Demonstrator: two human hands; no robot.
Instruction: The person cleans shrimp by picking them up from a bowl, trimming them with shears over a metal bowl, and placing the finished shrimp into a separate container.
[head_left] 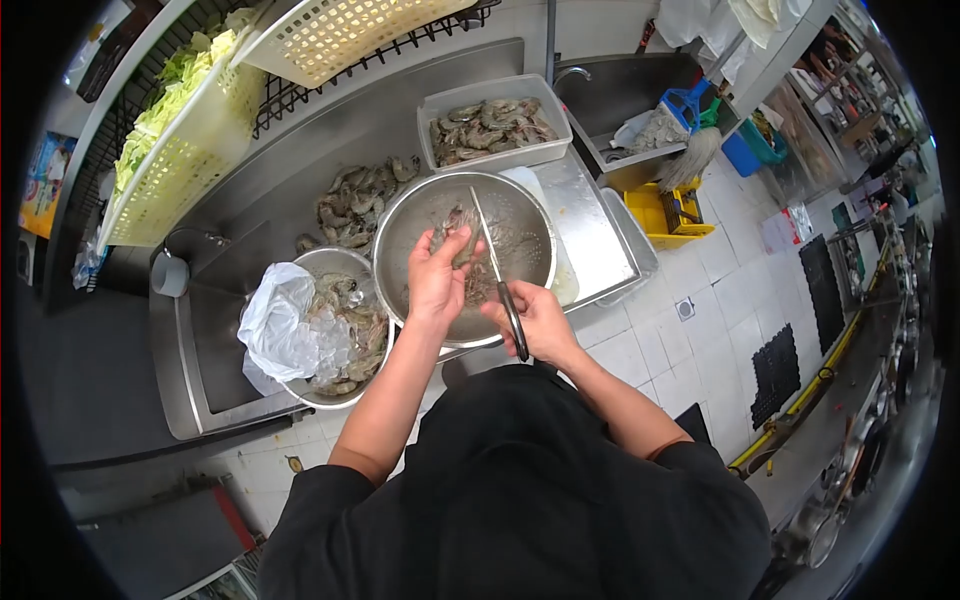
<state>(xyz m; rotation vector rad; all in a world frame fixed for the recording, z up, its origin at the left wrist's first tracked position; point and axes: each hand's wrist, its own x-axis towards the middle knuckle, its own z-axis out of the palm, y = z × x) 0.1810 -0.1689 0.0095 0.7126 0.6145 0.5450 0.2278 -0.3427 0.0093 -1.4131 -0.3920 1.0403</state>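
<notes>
Right hand (537, 318), closest to the camera, has its grip clamped on the black handle of scissors (497, 275), blades pointing to 11 o'clock over the steel colander (530, 215). At 10 o'clock from it, the left hand (436, 280) pinches a shrimp (462, 245) between closed fingers above the colander on the table (590, 215).

Looks like a restaurant kitchen: long steel counter (590, 215), sink (215, 340), bulk shrimp in a tub (492, 125), lettuce crates (190, 140) on racks (tiled floor (700, 290), rubber mats (775, 370) too).
</notes>
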